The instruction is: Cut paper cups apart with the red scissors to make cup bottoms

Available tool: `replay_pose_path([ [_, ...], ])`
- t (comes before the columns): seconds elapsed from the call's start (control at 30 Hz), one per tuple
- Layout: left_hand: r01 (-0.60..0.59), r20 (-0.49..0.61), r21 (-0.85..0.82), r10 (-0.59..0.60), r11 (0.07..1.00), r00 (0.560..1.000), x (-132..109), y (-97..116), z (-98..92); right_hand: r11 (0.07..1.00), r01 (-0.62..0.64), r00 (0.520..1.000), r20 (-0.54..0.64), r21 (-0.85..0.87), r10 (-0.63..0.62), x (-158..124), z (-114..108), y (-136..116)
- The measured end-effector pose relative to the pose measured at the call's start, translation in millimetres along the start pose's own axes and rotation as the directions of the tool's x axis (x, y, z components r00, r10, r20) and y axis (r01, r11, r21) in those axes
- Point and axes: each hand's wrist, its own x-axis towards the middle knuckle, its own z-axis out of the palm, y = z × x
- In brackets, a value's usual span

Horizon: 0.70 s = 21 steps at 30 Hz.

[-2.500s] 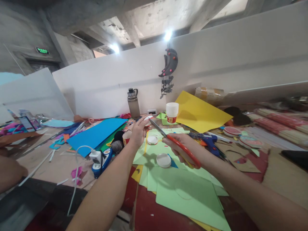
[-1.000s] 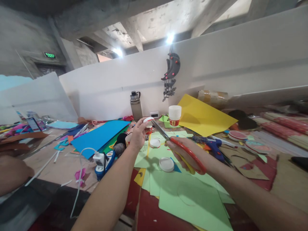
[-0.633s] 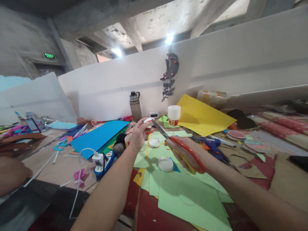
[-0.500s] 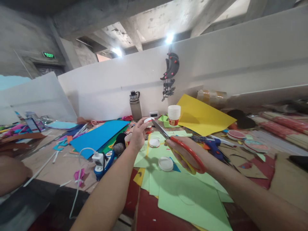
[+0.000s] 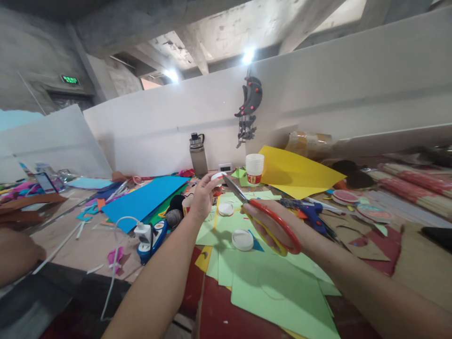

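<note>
Near the middle, my left hand (image 5: 204, 195) is closed on a small white and red paper cup piece (image 5: 218, 176). My right hand (image 5: 270, 219) grips large scissors (image 5: 277, 227) with red and yellow handles. Their blades point up and left, with the tips at the cup piece. Whether the blades touch it is too small to tell. Below lie two white round pieces, one small (image 5: 226, 209) and one larger (image 5: 243, 239), on light green paper sheets (image 5: 278, 287). A stack of white paper cups (image 5: 254, 168) stands behind the scissors.
Blue card (image 5: 144, 200), yarn balls and a power strip (image 5: 152, 242) with a cable lie left. Yellow card (image 5: 300, 172), a blue glue gun (image 5: 312, 214) and cardboard lie right. A bottle (image 5: 198, 155) stands at the back. Another person's arm (image 5: 19, 254) is far left.
The view has shifted very slightly. The yellow card's raised upper corner has sunk a little. Both hands keep their hold, and the scissors look nearly unmoved.
</note>
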Motion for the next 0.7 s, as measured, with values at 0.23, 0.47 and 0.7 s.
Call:
replay_pose_path([
  [0.23, 0.003, -0.001, 0.0, -0.003, 1.0, 1.0, -0.3, 0.1, 0.8, 0.997, 0.071, 0.997, 0.021, -0.033, -0.07, 0.8, -1.3, 3.1],
  [0.47, -0.028, 0.005, 0.011, 0.028, 1.0, 1.0, -0.5, -0.3, -0.5, 0.995, 0.083, 0.996, -0.012, -0.049, -0.084, -1.6, 1.6, 0.3],
  [0.7, -0.045, 0.044, -0.081, 0.049, 0.996, 0.998, -0.5, 1.2, 0.7, 0.997, 0.06, 0.998, -0.026, -0.057, -0.062, -0.1, 2.1, -0.2],
])
